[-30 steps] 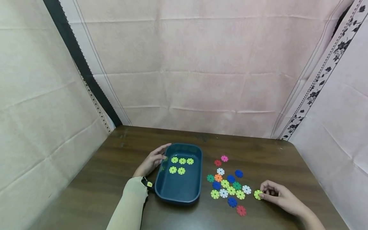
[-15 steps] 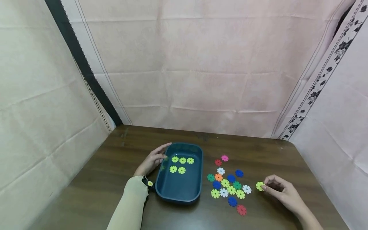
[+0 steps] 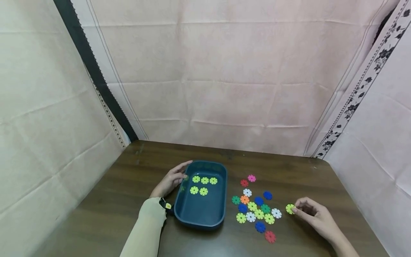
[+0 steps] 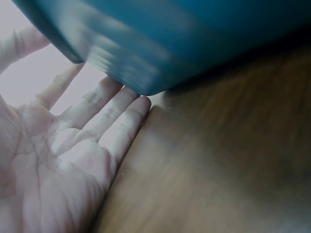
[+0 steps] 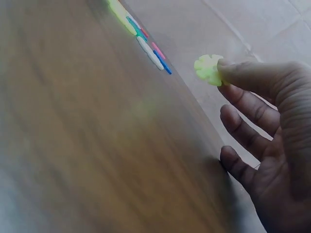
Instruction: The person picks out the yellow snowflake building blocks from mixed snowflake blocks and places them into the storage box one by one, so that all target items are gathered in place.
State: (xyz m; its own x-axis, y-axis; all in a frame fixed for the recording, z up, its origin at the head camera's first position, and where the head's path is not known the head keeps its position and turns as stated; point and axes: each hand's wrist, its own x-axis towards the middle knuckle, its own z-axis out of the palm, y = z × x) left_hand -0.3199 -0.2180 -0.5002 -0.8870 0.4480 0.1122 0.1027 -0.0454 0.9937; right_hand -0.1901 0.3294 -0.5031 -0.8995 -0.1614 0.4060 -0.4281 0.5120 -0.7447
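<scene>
In the head view my left hand holds the left side of a dark blue rectangular tray. Its thumb reaches over the rim; the left wrist view shows the fingers stretched against the tray's outer wall. Several yellow-green flower-shaped discs lie in the tray in two rows. To the right, my right hand pinches one yellow-green flower-shaped disc between thumb and fingertips, raised above the table. Its other fingers are loosely bent.
Between tray and right hand lie loose flower-shaped discs: yellow-green, blue, white, green, red, orange and pink. Light cloth hangs around the brown wooden table.
My right hand has lifted the yellow-green disc slightly off the table, moving a little up and right, then stays nearly still. The left hand and tray hold their place.
</scene>
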